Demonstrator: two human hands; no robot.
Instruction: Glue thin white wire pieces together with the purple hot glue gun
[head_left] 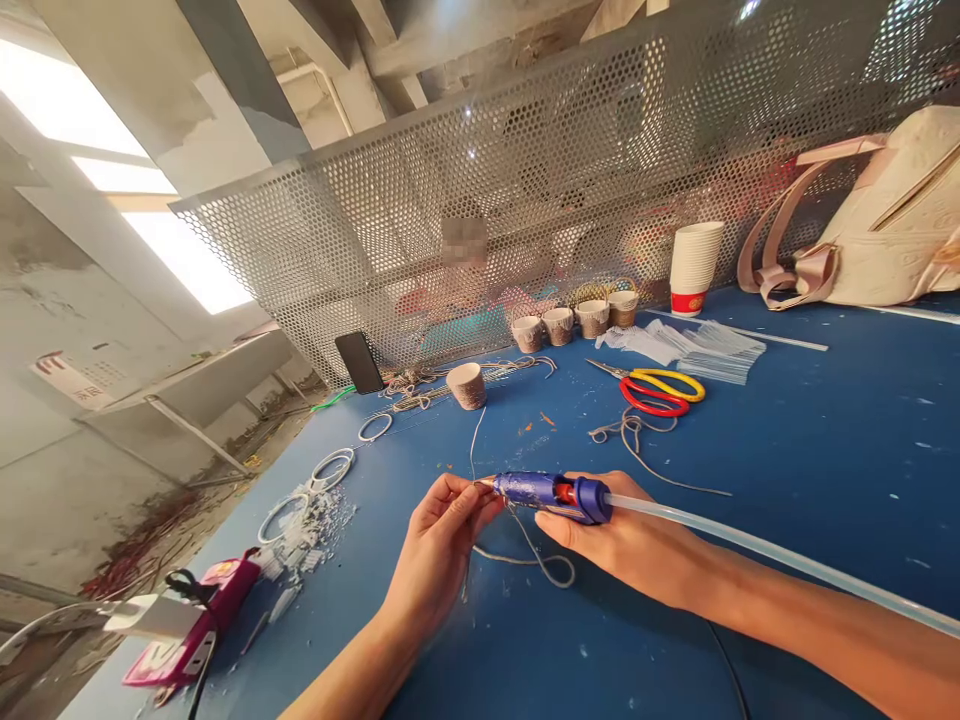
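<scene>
My right hand (pixel 611 535) is closed around a blue hot glue gun (pixel 529 488), with a long clear glue stick (pixel 720 535) feeding into its back end. The gun's nozzle points left and meets the fingertips of my left hand (pixel 450 520). That hand pinches a thin grey cord (pixel 475 440) right at the nozzle. One end of the cord rises above the fingers, and a loop of cord lies on the table under the gun. Whatever else the left fingers cover is hidden. Beyond the hands stands a small cord-wrapped cup (pixel 466 386).
Scissors (pixel 660 390) with red and yellow handles lie right of centre near loose cord. Several small cups (pixel 559 326), paper cups (pixel 696 265) and a bag (pixel 885 220) line the mesh partition (pixel 420 200). White rings (pixel 334 468), a phone (pixel 360 362) and a pink power strip (pixel 202 625) are leftward.
</scene>
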